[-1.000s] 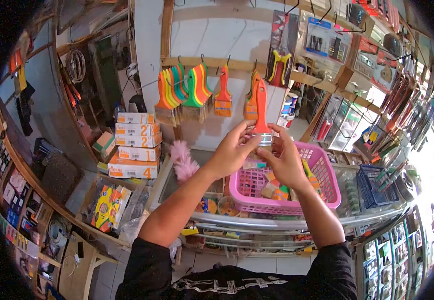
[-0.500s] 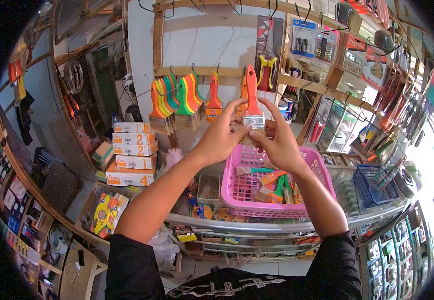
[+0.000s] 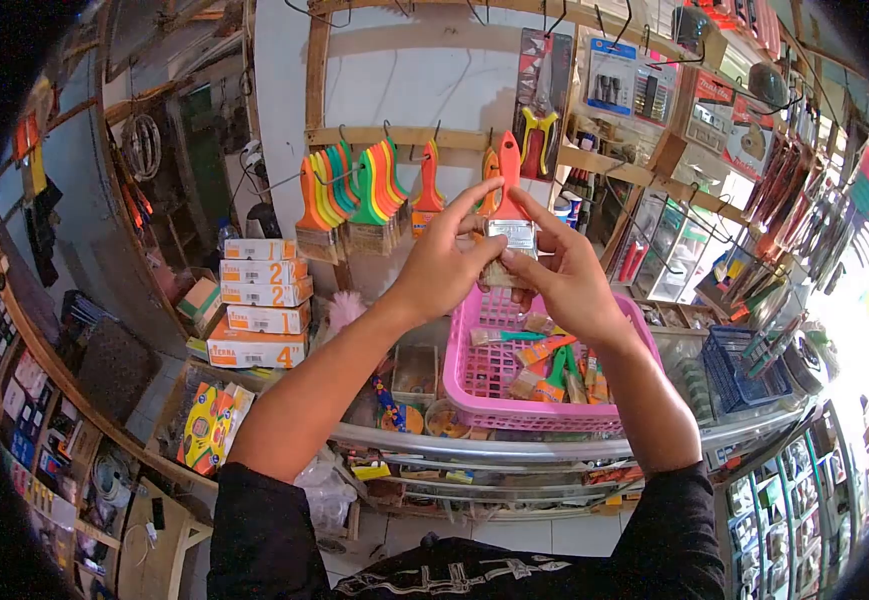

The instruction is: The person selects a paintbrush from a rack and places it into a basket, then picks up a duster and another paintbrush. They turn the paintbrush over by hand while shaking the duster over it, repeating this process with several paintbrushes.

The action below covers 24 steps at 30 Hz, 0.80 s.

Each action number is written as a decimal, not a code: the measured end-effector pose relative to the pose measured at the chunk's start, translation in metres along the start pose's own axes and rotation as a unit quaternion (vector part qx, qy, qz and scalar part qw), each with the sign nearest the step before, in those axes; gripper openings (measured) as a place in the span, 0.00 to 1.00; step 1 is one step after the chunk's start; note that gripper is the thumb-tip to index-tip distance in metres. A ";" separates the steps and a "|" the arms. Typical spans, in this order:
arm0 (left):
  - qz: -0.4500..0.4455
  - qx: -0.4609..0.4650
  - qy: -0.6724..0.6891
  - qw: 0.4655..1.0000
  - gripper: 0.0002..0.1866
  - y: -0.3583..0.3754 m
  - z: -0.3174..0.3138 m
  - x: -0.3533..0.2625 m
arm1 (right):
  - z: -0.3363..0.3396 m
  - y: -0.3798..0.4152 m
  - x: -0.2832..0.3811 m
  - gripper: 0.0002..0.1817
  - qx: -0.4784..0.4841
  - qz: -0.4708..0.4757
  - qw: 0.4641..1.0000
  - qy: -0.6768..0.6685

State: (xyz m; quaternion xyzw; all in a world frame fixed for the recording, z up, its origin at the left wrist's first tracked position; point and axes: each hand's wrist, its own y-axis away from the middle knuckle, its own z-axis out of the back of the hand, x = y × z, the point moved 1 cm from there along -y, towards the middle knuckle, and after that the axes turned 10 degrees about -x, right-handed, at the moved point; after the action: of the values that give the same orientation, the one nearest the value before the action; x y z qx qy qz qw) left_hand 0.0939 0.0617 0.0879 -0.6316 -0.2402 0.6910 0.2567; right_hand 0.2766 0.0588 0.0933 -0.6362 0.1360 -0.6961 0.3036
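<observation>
Both hands grip a paintbrush [image 3: 511,234] with a red handle and a metal ferrule, held upright with its bristles down. My left hand [image 3: 451,250] closes on its left side, thumb against the ferrule. From the right, my right hand [image 3: 559,265] pinches it near the bristles, which the fingers partly hide. Below the hands, a pink plastic basket [image 3: 464,400] holds several paintbrushes [image 3: 554,375] with green and orange handles. Behind, rows of coloured paintbrushes [image 3: 369,195] hang from hooks on a wooden rail.
Stacked orange-and-white boxes [image 3: 259,292] stand left of my left forearm. The basket rests on a glass counter [image 3: 404,440]. A dark blue basket [image 3: 744,375] sits at the right. Packaged tools [image 3: 609,80] and pliers [image 3: 536,135] hang on the wall.
My thumbs have shifted on the paintbrush, uncovering more of its ferrule and bristles. Brush and hands have moved slightly right.
</observation>
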 end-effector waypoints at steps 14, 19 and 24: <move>-0.018 -0.010 -0.059 0.998 0.34 0.001 0.000 0.021 | 0.005 -0.001 -0.019 0.43 0.030 -0.072 0.997 0.025; 0.021 0.034 -0.163 0.986 0.39 -0.006 0.005 0.048 | 0.002 -0.010 -0.051 0.51 0.042 -0.072 0.988 0.130; -0.019 0.031 -0.239 0.970 0.43 -0.015 0.005 0.090 | 0.003 -0.031 -0.084 0.52 0.044 -0.077 0.986 0.144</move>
State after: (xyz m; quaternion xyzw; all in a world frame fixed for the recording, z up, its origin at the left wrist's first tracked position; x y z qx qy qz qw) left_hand 0.0835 0.1321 0.0311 -0.4351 -0.2852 0.8240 0.2245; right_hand 0.2719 0.1337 0.0438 -0.5242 0.0983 -0.8067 0.2545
